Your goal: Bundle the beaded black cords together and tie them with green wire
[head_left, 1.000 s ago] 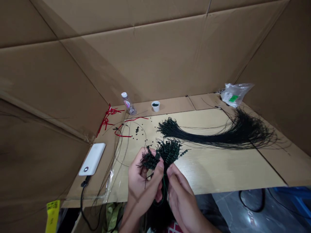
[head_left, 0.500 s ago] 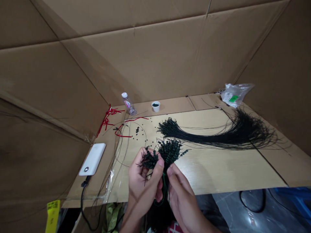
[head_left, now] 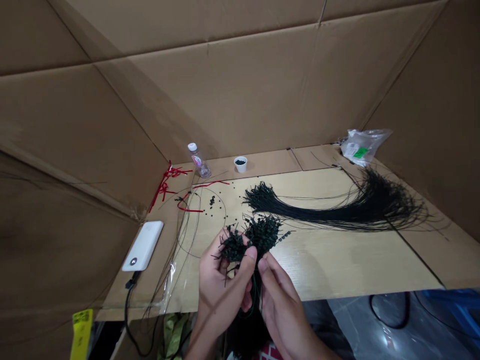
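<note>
1. While I'm watching from the side, the person's left hand (head_left: 219,285) is curled tight around one clump of a bundle of beaded black cords (head_left: 262,234), with the thumb pressed down on top.
2. Right hand (head_left: 281,320) is a narrow pinch, thumb and forefinger closed on the strands right under the beads. Can't tell exactly which strands, they're too fine.
3. That bundle is up in the air over the front edge of a light wood-grain board (head_left: 337,265). The beaded end sticks up above the hands and the loose cords hang down past the edge.
4. Further back on the board lies a big fan of black cords (head_left: 330,210), beaded end pointing left, well apart from the hands.
5. Scattered dark beads (head_left: 212,201) sit back and left, near some red ties (head_left: 165,185).
6. Along the back are a clear plastic bottle (head_left: 198,161), a small white cup of dark beads (head_left: 240,164) and a clear bag with a green label (head_left: 362,146).
7. Off left, a white power bank (head_left: 142,246) with a black cable (head_left: 129,310) lies on cardboard sheeting (head_left: 240,90), which also walls in the whole corner.
</note>
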`<state>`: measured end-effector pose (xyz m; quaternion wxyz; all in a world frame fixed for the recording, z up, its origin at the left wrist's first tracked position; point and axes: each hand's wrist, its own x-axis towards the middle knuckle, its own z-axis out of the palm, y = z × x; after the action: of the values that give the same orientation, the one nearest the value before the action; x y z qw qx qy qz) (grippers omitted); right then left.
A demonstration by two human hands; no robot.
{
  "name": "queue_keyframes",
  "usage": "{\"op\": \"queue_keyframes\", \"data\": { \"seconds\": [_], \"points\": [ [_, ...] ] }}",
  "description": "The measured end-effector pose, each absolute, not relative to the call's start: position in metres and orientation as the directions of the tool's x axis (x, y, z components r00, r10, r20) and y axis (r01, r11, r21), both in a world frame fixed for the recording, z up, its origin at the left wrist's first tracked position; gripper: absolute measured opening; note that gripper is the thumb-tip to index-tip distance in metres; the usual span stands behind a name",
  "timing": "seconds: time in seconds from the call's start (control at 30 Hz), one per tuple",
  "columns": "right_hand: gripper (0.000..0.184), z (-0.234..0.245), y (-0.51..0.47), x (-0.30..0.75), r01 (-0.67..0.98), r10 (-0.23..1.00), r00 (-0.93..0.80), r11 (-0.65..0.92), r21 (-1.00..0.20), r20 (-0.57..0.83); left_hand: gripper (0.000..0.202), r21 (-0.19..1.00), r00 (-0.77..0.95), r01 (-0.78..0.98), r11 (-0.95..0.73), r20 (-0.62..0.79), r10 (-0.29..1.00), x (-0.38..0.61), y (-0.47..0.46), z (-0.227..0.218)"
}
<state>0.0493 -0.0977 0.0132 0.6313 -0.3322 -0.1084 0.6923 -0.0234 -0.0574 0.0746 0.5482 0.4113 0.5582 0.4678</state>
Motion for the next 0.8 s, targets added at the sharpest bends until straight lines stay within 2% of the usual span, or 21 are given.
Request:
{"op": "queue_keyframes", "data": {
  "seconds": [0.17, 0.3, 0.43, 0.53, 0.7, 0.8],
  "points": [
    [0.035, 0.011, -0.098, 0.05, -0.788, 0.953, 0.035, -0.158, -0.595, -0.3, 0.04, 0.978, -0.056, -0.086, 0.19, -0.195, 0.979, -0.022, -0.057, 0.074],
    [0.034, 0.002, -0.1, 0.044, -0.786, 0.958, 0.033, -0.152, -0.599, -0.287, 0.043, 0.979, -0.014, -0.008, 0.203, -0.203, 0.979, -0.026, -0.054, 0.078],
    [0.036, -0.004, -0.1, 0.042, -0.799, 0.96, 0.003, -0.165, -0.578, -0.279, 0.034, 0.982, 0.0, 0.064, 0.176, -0.177, 0.984, -0.029, -0.053, 0.079],
    [0.029, -0.004, -0.1, 0.041, -0.802, 0.964, 0.015, -0.148, -0.579, -0.267, 0.036, 0.983, -0.017, 0.029, 0.182, -0.181, 0.983, -0.03, -0.056, 0.076],
    [0.031, -0.002, -0.102, 0.042, -0.797, 0.96, 0.032, -0.143, -0.587, -0.278, 0.034, 0.991, -0.024, -0.037, 0.13, -0.131, 0.991, -0.027, -0.059, 0.073],
    [0.031, 0.0, -0.104, 0.045, -0.763, 0.959, 0.052, -0.142, -0.631, -0.28, 0.032, 0.994, -0.025, -0.025, 0.108, -0.109, 0.994, -0.026, -0.059, 0.075]
  ]
}}
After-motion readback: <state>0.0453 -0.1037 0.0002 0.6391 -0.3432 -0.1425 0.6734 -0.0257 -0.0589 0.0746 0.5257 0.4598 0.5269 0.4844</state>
